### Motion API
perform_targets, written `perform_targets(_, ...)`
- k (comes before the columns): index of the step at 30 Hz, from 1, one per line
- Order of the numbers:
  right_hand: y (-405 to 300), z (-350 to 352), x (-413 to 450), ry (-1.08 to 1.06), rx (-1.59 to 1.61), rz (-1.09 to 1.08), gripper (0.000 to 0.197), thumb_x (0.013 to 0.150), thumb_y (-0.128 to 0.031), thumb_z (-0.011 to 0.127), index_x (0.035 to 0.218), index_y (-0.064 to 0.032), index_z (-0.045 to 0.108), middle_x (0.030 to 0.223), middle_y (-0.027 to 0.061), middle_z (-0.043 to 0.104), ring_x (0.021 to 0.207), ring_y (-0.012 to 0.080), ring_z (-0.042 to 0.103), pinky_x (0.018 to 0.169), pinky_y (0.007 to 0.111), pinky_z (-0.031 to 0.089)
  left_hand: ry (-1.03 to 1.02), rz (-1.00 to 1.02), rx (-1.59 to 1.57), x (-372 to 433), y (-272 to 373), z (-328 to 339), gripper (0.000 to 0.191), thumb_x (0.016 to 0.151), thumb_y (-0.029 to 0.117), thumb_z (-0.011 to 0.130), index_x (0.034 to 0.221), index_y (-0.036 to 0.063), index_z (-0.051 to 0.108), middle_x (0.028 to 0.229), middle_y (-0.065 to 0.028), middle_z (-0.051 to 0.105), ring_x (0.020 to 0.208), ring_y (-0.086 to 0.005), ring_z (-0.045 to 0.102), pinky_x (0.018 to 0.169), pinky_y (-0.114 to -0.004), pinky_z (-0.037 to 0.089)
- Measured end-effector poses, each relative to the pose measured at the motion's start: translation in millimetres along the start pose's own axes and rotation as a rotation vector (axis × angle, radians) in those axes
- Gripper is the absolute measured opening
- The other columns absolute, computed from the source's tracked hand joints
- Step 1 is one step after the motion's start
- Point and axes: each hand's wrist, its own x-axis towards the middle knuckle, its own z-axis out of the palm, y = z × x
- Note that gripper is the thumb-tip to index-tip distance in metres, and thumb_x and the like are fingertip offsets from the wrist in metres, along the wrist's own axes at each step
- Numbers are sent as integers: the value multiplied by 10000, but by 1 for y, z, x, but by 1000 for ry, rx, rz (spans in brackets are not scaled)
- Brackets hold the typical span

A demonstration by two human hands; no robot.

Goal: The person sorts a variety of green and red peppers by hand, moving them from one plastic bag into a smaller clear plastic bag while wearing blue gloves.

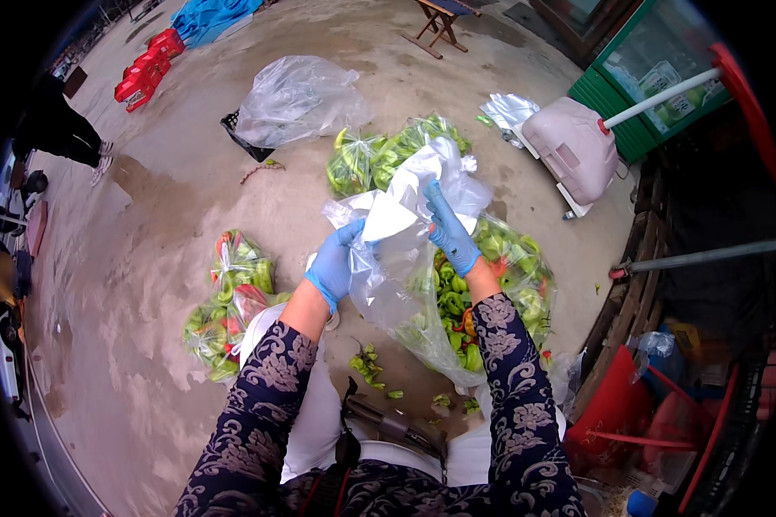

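Observation:
My left hand [337, 262], in a blue disposable glove, grips the edge of a thin clear plastic bag [388, 265]; its fingertips are partly hidden by the film. My right hand [451, 236], gloved alike, lies against crumpled white plastic film [401, 200] with its fingers stretched upward. Whether it pinches the film cannot be seen. Under my right forearm a large clear bag stands open, full of green peppers [452, 300] with a few orange and red ones. Beyond my hands lie filled bags of light green peppers [398, 158].
More filled pepper bags [233, 284] lie left of my knee. Loose peppers [366, 365] lie on the concrete between my feet. Ahead are a plastic-covered black crate [252, 145] and red boxes [149, 68]. At right are a pale plastic base [572, 145] with a pole and a green fridge [621, 106]. A person [64, 129] stands left.

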Motion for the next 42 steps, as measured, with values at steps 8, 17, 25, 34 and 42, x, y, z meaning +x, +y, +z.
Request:
perform_targets(8, -14, -22, -118, 111, 9, 436, 343, 766, -291, 610, 971, -19, 565, 806, 13, 574, 714, 103, 511, 648, 224, 402, 146, 118, 782, 3, -15, -22, 211, 795, 86, 531, 995, 22, 543, 869, -50, 600, 742, -126, 575, 649, -264, 472)
perform_targets(17, -24, -68, -137, 511, 930, 462, 609, 832, -479, 400, 1197, 9, 379, 1083, 139, 524, 868, 227, 562, 731, 362, 471, 248, 258, 366, 27, 3, -22, 171, 831, 93, 467, 969, 15, 531, 853, -88, 595, 668, -163, 581, 589, -270, 488)
perform_targets(25, -21, -60, -149, 135, 999, 433, 840, 748, -662, 330, 1219, 35, 347, 1117, 166, 490, 1027, 250, 481, 890, 421, 360, 324, 202, 295, 42, -5, -18, 204, 821, 131, 508, 982, 6, 518, 855, -85, 600, 699, -147, 591, 573, -243, 492)
perform_targets(34, -6, -48, -141, -88, 749, 231, 888, 749, -681, 249, 1257, 47, 293, 1277, 185, 349, 1137, 281, 382, 984, 386, 218, 321, 166, 202, 50, -18, -13, 183, 817, 121, 501, 960, 6, 512, 819, -98, 585, 639, -178, 566, 554, -265, 479)
perform_targets(42, -13, -51, -145, 59, 494, 489, 259, 788, -211, 575, 882, 29, 600, 828, 118, 612, 745, 180, 577, 687, 279, 448, 471, 278, 632, 52, -8, -26, 271, 782, 138, 557, 1015, 18, 492, 922, -106, 561, 767, -213, 560, 657, -291, 462)
